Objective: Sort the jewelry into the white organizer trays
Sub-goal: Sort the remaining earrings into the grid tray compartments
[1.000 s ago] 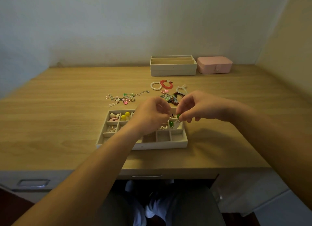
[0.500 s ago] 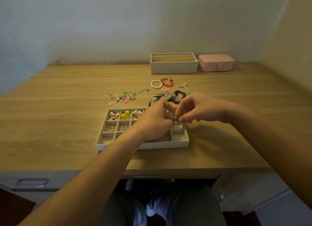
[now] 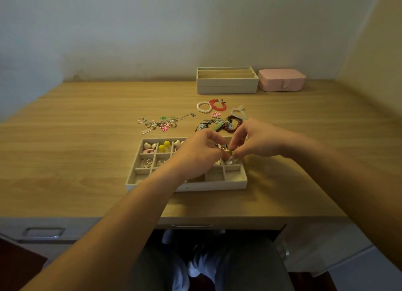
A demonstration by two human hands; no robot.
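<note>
A white organizer tray [image 3: 217,185] with many small compartments sits near the desk's front edge. Its left cells hold heart pieces [image 3: 150,146], yellow beads [image 3: 164,146] and small rings [image 3: 146,163]. Above the tray's right part, my left hand [image 3: 199,155] and my right hand [image 3: 254,141] meet. Both pinch a small green jewelry piece [image 3: 231,152] between fingertips. My left hand hides the tray's middle cells. Loose jewelry lies behind the tray: a pearl bracelet [image 3: 204,107], a red bracelet [image 3: 217,105], a dark red bead bracelet [image 3: 235,124] and a pile of charms [image 3: 163,123].
A second white tray stack [image 3: 227,82] with long slots stands at the back of the desk, a shut pink jewelry box [image 3: 281,79] to its right. Walls close in behind and on the right. Bare wood spreads to the left. A drawer handle [image 3: 43,232] shows below the desk edge.
Both hands have sunk slightly toward the tray's right cells while still pinching the green piece. The view has tilted a little, so the desk items sit lower in frame.
</note>
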